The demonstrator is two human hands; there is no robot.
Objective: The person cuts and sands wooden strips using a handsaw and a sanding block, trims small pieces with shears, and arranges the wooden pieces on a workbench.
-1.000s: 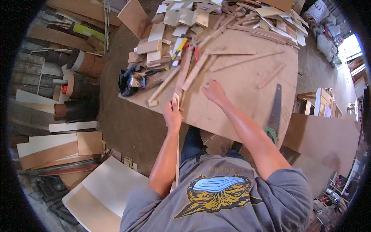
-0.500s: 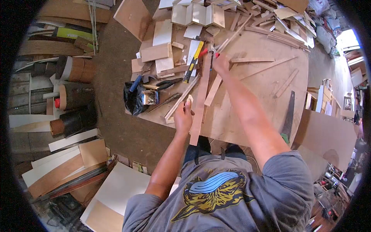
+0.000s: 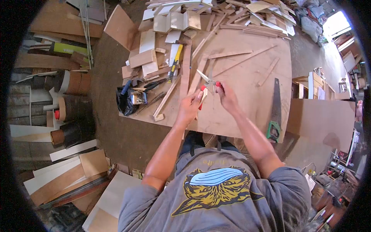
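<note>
A: What do the two hands hold?

B: The right hand point(image 3: 228, 97) is closed around the red handles of the pliers point(image 3: 208, 81), whose metal tips point toward 11 o'clock. The left hand point(image 3: 190, 106) grips a thin wood strip point(image 3: 203, 94), pinched between thumb and fingers, just beside the pliers' handles.

A: Do the pliers touch the strip?

B: They meet at about the handles, though whether the tips bite on anything cannot be told (too small in this view).

A: And where is all that?

B: Over the near middle of the table point(image 3: 247, 81), a big brown board. The strip and pliers are held above it, not lying on it.

A: What lies about them?

B: At 3 o'clock from the hands, a saw point(image 3: 275, 110) with a green handle lies along the table's right edge. At 11 o'clock, a yellow-handled tool point(image 3: 174, 62) lies among long slats point(image 3: 185, 69). At 9 o'clock, a black bag point(image 3: 126, 101) sits on the table's left corner. At 12 o'clock, the far end holds a heap of offcuts point(image 3: 181, 21).

A: And off the table?

B: Boards point(image 3: 58, 176) lie on the floor at 8 o'clock.
</note>
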